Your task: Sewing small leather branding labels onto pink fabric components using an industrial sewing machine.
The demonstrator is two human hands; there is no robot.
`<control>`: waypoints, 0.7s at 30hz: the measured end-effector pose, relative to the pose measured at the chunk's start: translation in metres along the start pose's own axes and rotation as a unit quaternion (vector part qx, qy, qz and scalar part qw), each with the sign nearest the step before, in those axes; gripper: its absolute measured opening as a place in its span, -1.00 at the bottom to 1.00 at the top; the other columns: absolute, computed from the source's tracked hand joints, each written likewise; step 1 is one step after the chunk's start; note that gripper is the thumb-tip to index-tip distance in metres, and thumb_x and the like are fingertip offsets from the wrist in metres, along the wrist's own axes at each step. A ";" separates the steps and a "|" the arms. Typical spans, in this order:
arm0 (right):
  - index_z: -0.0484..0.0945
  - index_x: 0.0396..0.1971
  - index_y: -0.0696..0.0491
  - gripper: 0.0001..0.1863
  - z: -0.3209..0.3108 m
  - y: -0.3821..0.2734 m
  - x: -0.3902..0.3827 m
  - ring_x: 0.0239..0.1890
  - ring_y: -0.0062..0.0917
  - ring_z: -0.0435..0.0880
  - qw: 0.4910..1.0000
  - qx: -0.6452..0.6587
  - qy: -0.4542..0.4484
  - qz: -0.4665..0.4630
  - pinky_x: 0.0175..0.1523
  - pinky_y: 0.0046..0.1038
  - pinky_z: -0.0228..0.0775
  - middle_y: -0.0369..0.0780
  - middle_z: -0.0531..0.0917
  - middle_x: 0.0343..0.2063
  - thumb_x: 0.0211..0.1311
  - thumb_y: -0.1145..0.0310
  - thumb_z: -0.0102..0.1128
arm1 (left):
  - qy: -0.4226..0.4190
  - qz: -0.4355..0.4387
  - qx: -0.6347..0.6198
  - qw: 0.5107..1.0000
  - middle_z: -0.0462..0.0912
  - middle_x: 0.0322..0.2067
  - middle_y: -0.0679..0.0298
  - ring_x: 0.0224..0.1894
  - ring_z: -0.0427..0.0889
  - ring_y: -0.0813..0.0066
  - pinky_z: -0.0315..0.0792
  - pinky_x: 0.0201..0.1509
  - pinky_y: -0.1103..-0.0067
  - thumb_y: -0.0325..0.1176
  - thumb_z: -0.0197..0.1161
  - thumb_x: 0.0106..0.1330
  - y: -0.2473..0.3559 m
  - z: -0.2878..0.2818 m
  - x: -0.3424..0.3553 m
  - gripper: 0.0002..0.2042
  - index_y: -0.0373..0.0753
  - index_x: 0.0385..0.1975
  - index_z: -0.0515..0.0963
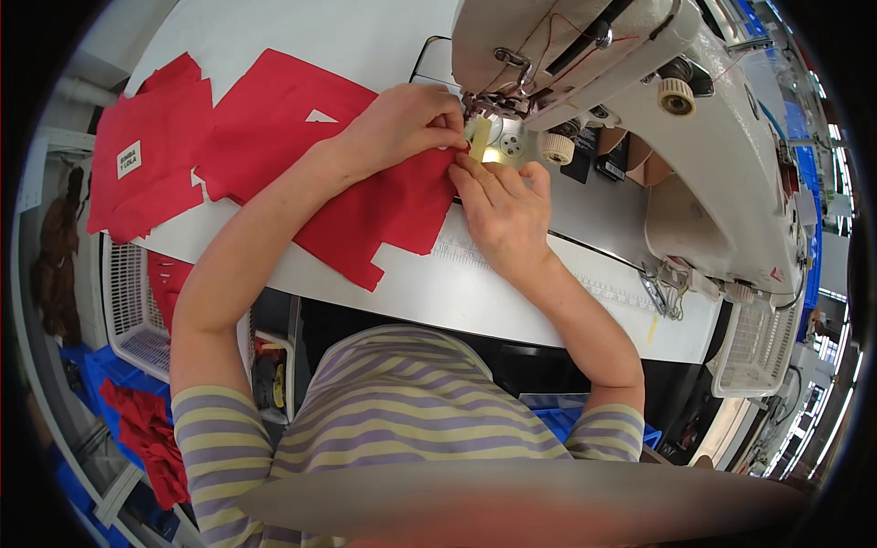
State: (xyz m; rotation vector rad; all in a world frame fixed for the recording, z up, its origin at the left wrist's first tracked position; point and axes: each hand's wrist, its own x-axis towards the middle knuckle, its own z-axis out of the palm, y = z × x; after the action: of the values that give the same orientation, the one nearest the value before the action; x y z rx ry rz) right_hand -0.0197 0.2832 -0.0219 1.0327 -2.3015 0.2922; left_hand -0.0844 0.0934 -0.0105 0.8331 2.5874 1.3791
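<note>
A red fabric piece hangs over the table edge region beside the needle area of a white sewing machine. My left hand pinches its upper right corner just left of the presser foot. My right hand has bent fingers pressed on the same corner from below, beside a yellow strip on the lit needle plate. Another red piece with a small white patch lies beneath and left of my left arm. Further left lies a red piece with a white label. What my fingertips grip is partly hidden.
A white worktable has a ruler strip and metal scissors or snips along its front. A white basket with red fabric hangs at left, above blue bins holding red cloth. Another white basket sits at right.
</note>
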 end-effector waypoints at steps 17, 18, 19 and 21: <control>0.51 -0.42 0.08 -0.86 -0.002 -0.003 0.008 -0.12 -0.48 0.61 0.998 -0.033 -0.035 0.040 -0.05 -0.33 0.23 -0.20 0.69 -0.18 -0.05 0.44 0.20 | -0.021 -0.104 -0.017 0.994 0.63 -0.56 0.17 -0.49 0.58 0.43 0.46 -0.31 0.54 -0.45 0.24 0.09 0.001 -0.009 0.010 -0.84 -0.40 -0.37 0.58; 0.51 -0.41 0.08 -0.85 -0.001 -0.003 0.007 -0.12 -0.48 0.61 0.998 -0.031 -0.038 0.044 -0.05 -0.32 0.23 -0.19 0.68 -0.18 -0.05 0.44 0.20 | -0.023 -0.101 -0.021 0.994 0.63 -0.56 0.18 -0.49 0.59 0.44 0.46 -0.31 0.55 -0.45 0.24 0.09 0.000 -0.008 0.011 -0.84 -0.40 -0.37 0.58; 0.50 -0.41 0.08 -0.85 -0.001 -0.002 0.007 -0.11 -0.48 0.61 0.998 -0.029 -0.040 0.048 -0.06 -0.31 0.24 -0.19 0.68 -0.17 -0.05 0.44 0.20 | -0.025 -0.097 -0.025 0.995 0.62 -0.57 0.19 -0.49 0.59 0.45 0.46 -0.31 0.55 -0.45 0.24 0.09 -0.001 -0.008 0.011 -0.84 -0.40 -0.37 0.58; 0.50 -0.42 0.08 -0.85 -0.002 -0.001 0.008 -0.11 -0.47 0.61 0.998 -0.033 -0.041 0.045 -0.07 -0.30 0.24 -0.19 0.68 -0.17 -0.05 0.44 0.20 | -0.011 -0.090 -0.031 0.995 0.64 -0.58 0.18 -0.51 0.60 0.41 0.46 -0.35 0.54 -0.44 0.23 0.05 -0.002 -0.007 0.012 -0.86 -0.38 -0.44 0.60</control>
State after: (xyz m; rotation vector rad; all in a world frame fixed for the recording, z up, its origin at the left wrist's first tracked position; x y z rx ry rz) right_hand -0.0227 0.2785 -0.0156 0.9268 -2.4195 0.2120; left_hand -0.0978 0.0930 -0.0060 0.5867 2.5165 1.3828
